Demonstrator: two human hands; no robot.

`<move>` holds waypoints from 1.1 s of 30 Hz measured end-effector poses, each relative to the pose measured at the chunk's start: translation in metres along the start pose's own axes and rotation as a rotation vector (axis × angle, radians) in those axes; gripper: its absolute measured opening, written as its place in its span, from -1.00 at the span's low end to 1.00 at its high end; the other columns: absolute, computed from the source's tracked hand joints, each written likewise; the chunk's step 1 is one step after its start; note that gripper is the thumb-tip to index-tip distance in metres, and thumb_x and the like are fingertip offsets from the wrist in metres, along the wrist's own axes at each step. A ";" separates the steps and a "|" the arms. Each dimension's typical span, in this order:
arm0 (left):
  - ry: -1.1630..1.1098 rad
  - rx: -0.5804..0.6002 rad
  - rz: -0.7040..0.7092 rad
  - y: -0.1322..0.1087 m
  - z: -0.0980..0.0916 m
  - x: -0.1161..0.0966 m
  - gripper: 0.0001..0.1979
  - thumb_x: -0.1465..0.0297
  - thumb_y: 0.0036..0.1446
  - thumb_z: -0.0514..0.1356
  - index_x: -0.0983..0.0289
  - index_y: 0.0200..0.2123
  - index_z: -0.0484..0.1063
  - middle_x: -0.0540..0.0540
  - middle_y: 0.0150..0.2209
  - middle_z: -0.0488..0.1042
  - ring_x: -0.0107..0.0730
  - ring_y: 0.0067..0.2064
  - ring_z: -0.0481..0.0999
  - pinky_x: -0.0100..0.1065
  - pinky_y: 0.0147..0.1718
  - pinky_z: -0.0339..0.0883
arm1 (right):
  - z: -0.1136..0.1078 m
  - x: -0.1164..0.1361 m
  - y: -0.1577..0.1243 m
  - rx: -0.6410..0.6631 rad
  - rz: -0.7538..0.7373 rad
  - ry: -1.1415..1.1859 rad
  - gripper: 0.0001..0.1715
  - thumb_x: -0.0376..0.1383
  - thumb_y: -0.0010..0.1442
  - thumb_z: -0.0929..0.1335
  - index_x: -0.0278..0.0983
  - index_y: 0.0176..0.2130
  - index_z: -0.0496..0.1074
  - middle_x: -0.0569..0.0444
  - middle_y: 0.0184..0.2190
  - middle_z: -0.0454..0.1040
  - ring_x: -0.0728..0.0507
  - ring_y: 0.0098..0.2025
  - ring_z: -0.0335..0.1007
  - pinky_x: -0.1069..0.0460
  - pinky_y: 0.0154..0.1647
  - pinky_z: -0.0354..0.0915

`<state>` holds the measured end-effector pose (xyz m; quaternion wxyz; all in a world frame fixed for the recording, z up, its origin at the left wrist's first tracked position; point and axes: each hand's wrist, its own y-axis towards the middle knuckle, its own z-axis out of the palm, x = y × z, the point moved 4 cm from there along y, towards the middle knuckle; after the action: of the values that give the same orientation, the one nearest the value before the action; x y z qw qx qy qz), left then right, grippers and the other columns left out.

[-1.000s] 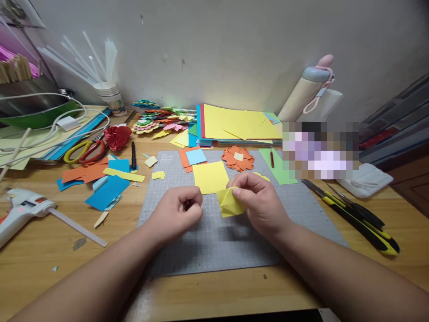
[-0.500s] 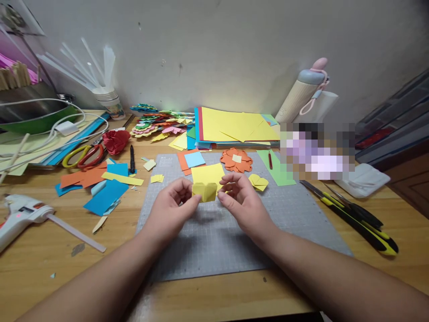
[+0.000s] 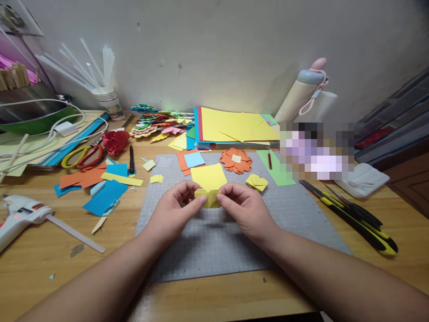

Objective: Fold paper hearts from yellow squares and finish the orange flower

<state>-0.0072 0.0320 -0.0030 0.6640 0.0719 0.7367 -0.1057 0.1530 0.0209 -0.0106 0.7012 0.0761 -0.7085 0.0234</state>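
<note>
Between my two hands, a small folded yellow paper (image 3: 208,199) with a crease down its middle is held above the grey cutting mat (image 3: 208,250). My left hand (image 3: 181,203) pinches its left side between thumb and fingers. The right side is pinched by my right hand (image 3: 239,205). Just behind lies a flat yellow sheet (image 3: 209,175), partly covered by the held piece. A folded yellow heart shape (image 3: 257,182) rests on the mat to the right. Farther back are an orange paper flower (image 3: 236,161) and a light blue square (image 3: 194,159) on orange paper.
At left are a glue gun (image 3: 25,214), blue scraps (image 3: 105,197), scissors (image 3: 87,156) and a black pen (image 3: 132,158). A cutter knife (image 3: 358,221) lies at right. Behind the mat sit a paper stack (image 3: 234,125) and a leaning bottle (image 3: 298,94).
My right hand has closed on the right side of the folded yellow paper, which it was beside before. The paper has moved slightly right and toward me.
</note>
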 end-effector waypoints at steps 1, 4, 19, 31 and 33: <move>-0.001 0.026 -0.006 0.000 0.001 0.000 -0.76 0.27 0.01 0.26 0.28 -0.28 0.37 -0.02 -0.41 0.36 -0.45 -0.38 0.31 -0.41 -0.38 0.19 | 0.000 0.000 0.000 0.009 -0.008 -0.006 -0.82 -0.20 0.11 0.37 -0.27 -0.40 0.38 0.13 -0.47 0.35 -0.03 -0.41 0.23 0.05 -0.37 0.20; 0.015 0.095 -0.028 0.000 0.002 0.000 -0.77 0.24 0.03 0.25 0.30 -0.36 0.41 -0.01 -0.44 0.37 -0.46 -0.41 0.30 -0.41 -0.41 0.15 | 0.002 0.000 0.001 0.024 -0.015 -0.027 -0.84 -0.22 0.11 0.36 -0.27 -0.40 0.37 0.14 -0.47 0.34 -0.02 -0.42 0.22 0.06 -0.39 0.18; 0.295 -0.013 0.149 0.005 -0.007 0.000 -0.70 0.28 0.10 0.17 0.23 -0.09 0.39 0.08 -0.24 0.44 -0.35 -0.28 0.38 -0.31 -0.26 0.26 | -0.037 0.030 0.019 -0.204 -0.125 -0.270 -0.82 -0.18 0.12 0.33 -0.26 -0.38 0.38 0.08 -0.41 0.43 -0.09 -0.35 0.33 0.02 -0.32 0.23; 0.299 -0.097 0.183 -0.044 -0.035 -0.066 -0.89 0.29 0.13 0.18 0.14 -0.28 0.46 0.07 -0.30 0.48 -0.27 -0.24 0.43 -0.27 -0.25 0.33 | -0.130 0.001 0.030 0.010 0.267 -0.567 -0.79 -0.15 -0.06 0.41 -0.25 -0.52 0.42 0.02 -0.43 0.46 -0.16 -0.34 0.35 -0.05 -0.28 0.21; 0.286 0.017 0.159 -0.084 -0.051 -0.057 -0.84 0.22 0.10 0.19 0.14 -0.40 0.48 0.08 -0.38 0.47 -0.23 -0.28 0.44 -0.26 -0.32 0.38 | -0.124 -0.008 0.031 0.068 0.285 -0.535 -0.80 -0.16 -0.04 0.39 -0.25 -0.49 0.44 0.07 -0.52 0.42 -0.12 -0.43 0.31 -0.02 -0.36 0.20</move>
<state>-0.0705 -0.0349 0.0639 0.5581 0.1499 0.8147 -0.0479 0.2715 0.0691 -0.0147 0.4764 0.0027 -0.8704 0.1244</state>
